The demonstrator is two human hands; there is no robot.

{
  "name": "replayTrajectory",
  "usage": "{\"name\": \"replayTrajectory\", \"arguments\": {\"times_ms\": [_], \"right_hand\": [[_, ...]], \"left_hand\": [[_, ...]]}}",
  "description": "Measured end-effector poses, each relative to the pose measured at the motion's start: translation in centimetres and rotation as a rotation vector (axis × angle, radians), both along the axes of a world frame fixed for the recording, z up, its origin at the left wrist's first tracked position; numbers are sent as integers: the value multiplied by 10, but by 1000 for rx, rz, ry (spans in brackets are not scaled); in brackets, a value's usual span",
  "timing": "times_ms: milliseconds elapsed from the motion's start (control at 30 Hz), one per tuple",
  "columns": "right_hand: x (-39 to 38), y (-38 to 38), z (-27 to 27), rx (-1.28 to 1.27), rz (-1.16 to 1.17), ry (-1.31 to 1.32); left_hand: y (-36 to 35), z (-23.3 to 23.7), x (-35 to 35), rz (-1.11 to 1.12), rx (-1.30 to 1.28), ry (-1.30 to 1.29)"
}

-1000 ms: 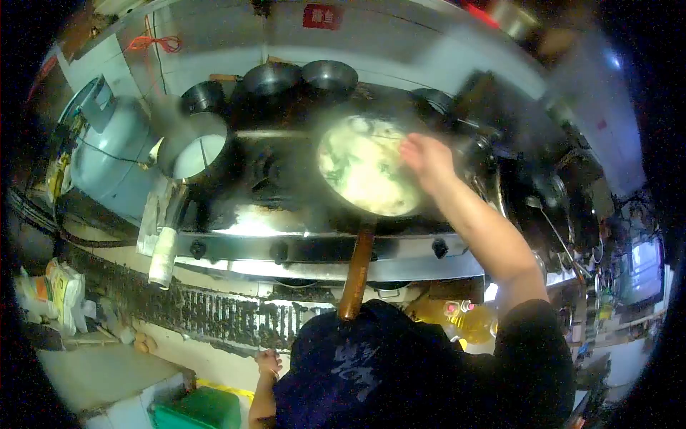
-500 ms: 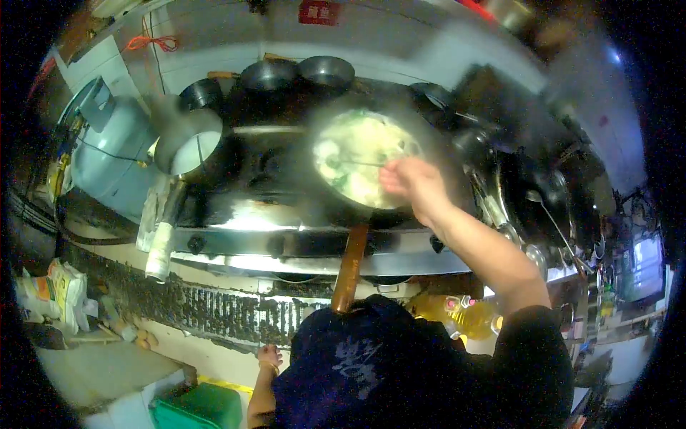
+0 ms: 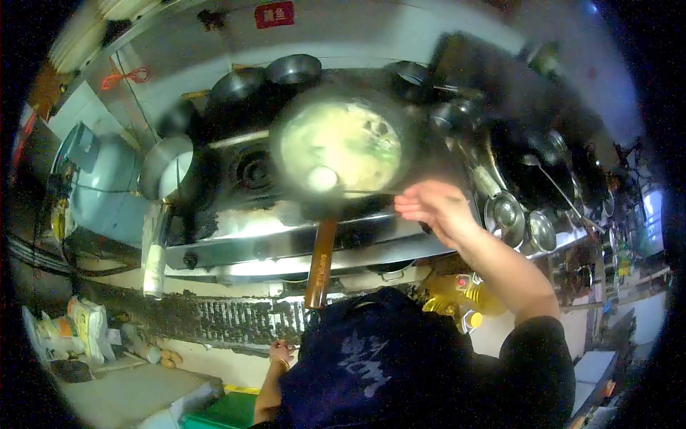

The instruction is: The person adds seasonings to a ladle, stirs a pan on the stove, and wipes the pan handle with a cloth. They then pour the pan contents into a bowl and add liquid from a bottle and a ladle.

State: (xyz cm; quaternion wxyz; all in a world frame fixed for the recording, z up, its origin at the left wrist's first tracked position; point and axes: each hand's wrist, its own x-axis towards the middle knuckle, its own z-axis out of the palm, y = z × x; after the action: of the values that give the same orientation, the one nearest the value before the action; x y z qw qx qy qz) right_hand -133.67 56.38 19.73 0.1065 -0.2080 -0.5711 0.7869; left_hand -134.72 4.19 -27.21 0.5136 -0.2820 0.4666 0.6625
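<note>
A wide dark wok [image 3: 280, 123] sits on the stove, filled with pale soup with green bits [image 3: 350, 139]. Its long wooden handle [image 3: 319, 263] points toward me. My right hand [image 3: 437, 209] hovers at the wok's near right rim, closed on the thin handle of a ladle. The ladle's round bowl [image 3: 322, 179] rests full of pale liquid at the near edge of the soup. My left hand [image 3: 281, 352] hangs low beside my dark apron with fingers curled and holds nothing.
An unused burner [image 3: 250, 169] lies left of the wok, with a steel pot [image 3: 166, 161] and a blue-grey gas cylinder [image 3: 100, 187] further left. Dark pans [image 3: 236, 83] line the back. Steel bowls [image 3: 506, 211] stand at right, a yellow oil bottle [image 3: 457, 298] below.
My right hand has drawn back from over the middle of the soup to the wok's near right rim, bringing the ladle with it. The view has shifted. My left hand stays low.
</note>
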Motion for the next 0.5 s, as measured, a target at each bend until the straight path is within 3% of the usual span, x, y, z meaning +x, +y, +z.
{"name": "replayTrajectory", "arguments": {"times_ms": [133, 233, 267, 333, 500], "right_hand": [[32, 12, 6, 1, -97, 29], [54, 25, 12, 8, -188, 62], [62, 31, 13, 5, -216, 67], [81, 42, 9, 3, -285, 138], [143, 75, -2, 68, -513, 218]], "left_hand": [[7, 8, -9, -144, -90, 158], [8, 11, -14, -709, -332, 885], [11, 15, -18, -646, -283, 791], [25, 22, -25, -6, 50, 90], [26, -3, -35, -1367, -545, 1744]]}}
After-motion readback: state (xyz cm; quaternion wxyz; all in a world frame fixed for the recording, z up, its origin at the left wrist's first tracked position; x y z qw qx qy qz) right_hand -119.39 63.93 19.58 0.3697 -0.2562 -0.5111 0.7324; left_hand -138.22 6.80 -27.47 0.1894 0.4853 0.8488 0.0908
